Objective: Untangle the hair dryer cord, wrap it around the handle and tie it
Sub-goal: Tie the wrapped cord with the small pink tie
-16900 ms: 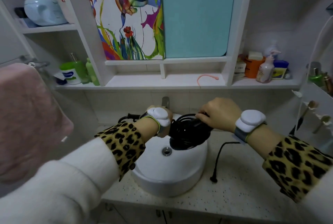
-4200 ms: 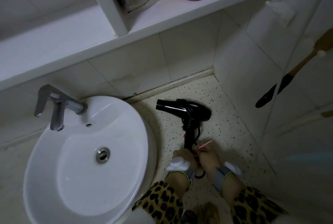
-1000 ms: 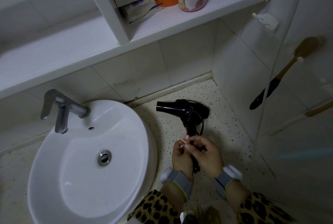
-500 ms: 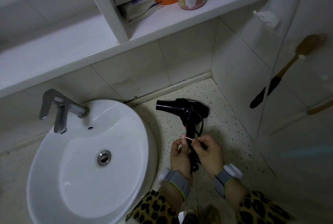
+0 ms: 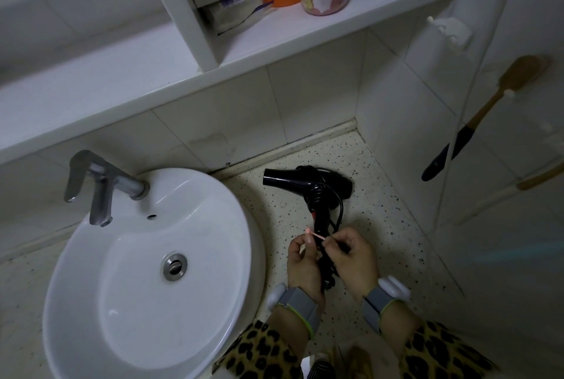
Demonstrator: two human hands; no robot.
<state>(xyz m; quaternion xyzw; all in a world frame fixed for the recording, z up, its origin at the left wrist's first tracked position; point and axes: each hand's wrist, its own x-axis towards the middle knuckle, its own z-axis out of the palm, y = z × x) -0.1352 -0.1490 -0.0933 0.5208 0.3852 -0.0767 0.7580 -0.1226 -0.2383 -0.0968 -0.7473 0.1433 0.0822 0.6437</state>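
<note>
A black hair dryer (image 5: 308,184) lies on the speckled counter (image 5: 381,244) right of the basin, nozzle pointing left. Its black cord (image 5: 319,195) is coiled around the handle, with one loop standing out to the right. A thin pink tie (image 5: 317,235) crosses the lower handle. My left hand (image 5: 303,262) pinches the tie's left end and my right hand (image 5: 351,256) pinches its right end, both close against the handle. The handle's bottom end and plug are hidden between my hands.
A round white basin (image 5: 152,271) with a metal tap (image 5: 97,183) fills the left. A white shelf (image 5: 274,52) above holds a box, an orange container and bottles. Tiled walls close the counter's back and right; wooden brushes (image 5: 488,110) hang on the right wall.
Over the last second both hands stay at the handle and the pink tie has been drawn out straight between the fingertips. The dryer has not moved.
</note>
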